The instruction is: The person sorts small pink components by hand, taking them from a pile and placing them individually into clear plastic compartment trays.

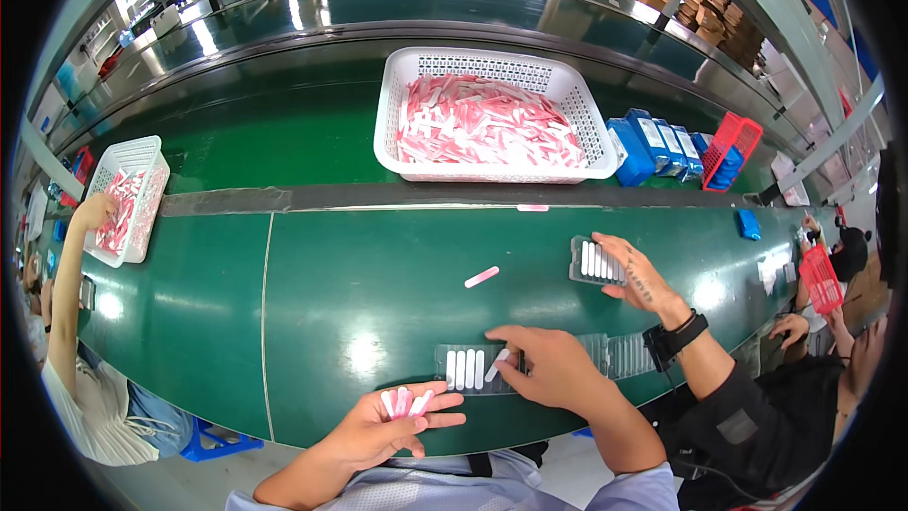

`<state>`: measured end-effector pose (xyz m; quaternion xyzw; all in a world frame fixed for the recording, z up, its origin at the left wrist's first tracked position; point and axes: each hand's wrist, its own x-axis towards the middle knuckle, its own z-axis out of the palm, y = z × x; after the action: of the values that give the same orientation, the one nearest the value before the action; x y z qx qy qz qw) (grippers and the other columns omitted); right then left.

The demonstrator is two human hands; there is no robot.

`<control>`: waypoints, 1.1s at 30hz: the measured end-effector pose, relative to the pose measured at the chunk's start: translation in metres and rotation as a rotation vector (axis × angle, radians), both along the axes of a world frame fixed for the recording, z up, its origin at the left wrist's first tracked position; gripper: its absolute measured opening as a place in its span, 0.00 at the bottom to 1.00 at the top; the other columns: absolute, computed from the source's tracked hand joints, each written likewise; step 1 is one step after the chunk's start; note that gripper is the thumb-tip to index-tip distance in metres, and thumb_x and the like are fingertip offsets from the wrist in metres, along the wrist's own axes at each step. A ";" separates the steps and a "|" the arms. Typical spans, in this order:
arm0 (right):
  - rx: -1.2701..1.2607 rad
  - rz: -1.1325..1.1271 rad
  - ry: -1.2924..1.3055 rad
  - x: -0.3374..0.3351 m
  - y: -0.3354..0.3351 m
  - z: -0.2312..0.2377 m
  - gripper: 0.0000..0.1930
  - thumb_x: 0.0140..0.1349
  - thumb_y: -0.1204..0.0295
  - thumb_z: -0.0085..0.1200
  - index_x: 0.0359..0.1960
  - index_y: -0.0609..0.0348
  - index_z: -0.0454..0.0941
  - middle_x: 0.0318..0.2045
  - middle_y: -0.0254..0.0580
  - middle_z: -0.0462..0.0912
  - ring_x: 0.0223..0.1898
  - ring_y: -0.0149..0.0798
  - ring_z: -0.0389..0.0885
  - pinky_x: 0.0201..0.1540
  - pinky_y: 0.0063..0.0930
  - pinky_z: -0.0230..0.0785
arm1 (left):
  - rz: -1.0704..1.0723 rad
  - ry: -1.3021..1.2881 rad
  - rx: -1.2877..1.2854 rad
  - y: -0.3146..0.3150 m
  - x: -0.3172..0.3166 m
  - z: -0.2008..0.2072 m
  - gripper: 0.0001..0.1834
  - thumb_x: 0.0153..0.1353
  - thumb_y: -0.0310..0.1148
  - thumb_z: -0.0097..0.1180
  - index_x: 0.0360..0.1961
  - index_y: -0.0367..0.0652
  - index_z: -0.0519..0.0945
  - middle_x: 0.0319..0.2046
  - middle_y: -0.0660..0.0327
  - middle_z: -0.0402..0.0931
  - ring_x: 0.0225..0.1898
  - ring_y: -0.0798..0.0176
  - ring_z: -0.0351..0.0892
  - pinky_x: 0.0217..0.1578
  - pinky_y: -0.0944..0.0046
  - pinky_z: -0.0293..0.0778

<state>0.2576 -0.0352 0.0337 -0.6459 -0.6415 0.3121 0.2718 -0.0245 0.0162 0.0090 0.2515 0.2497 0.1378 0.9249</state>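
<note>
My left hand (383, 428) is closed around several small flat round-ended strips (407, 404), pink and white, like mini nail files. Between the fingertips of my right hand (558, 371) is a white strip (497, 364), held tilted over a clear plastic tray (441, 360). Several white strips (464, 369) stand side by side in that tray, left of the held one. Part of the tray is hidden under my right hand. More clear trays (629, 356) lie to its right, partly behind a co-worker's arm. A single pink strip (481, 276) lies farther off on the green table.
A white basket (497, 173) heaped with pink-and-white strips stands at the back, beside blue packs (653, 147) and a red basket (733, 147). At right a co-worker's hand (638, 274) holds a filled tray (591, 260). Another person's hand reaches into a white basket (144, 213) at left.
</note>
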 end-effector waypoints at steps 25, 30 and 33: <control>-0.164 -0.021 0.194 0.019 -0.004 0.005 0.07 0.58 0.73 0.66 0.38 0.55 0.83 0.22 0.36 0.82 0.22 0.33 0.80 0.27 0.28 0.71 | 0.006 0.047 -0.011 0.002 0.000 0.005 0.26 0.71 0.18 0.48 0.70 0.31 0.64 0.66 0.38 0.68 0.64 0.35 0.74 0.51 0.54 0.87; -0.077 -0.001 -0.123 0.001 0.002 0.010 0.15 0.57 0.71 0.66 0.47 0.53 0.80 0.25 0.34 0.81 0.25 0.39 0.79 0.30 0.33 0.72 | -0.028 0.095 -0.012 -0.002 0.005 0.006 0.24 0.72 0.20 0.47 0.69 0.30 0.66 0.65 0.38 0.70 0.62 0.35 0.75 0.52 0.51 0.86; -0.073 0.004 -0.148 0.006 0.005 0.009 0.17 0.57 0.69 0.66 0.49 0.52 0.80 0.25 0.33 0.81 0.25 0.39 0.79 0.30 0.34 0.71 | -0.051 0.111 0.018 -0.002 0.004 0.009 0.23 0.73 0.21 0.48 0.68 0.29 0.67 0.64 0.38 0.71 0.61 0.36 0.76 0.50 0.52 0.87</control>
<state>0.2632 -0.0302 0.0432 -0.6755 -0.6493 0.2870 0.1993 -0.0207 0.0142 0.0178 0.2734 0.2927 0.1022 0.9106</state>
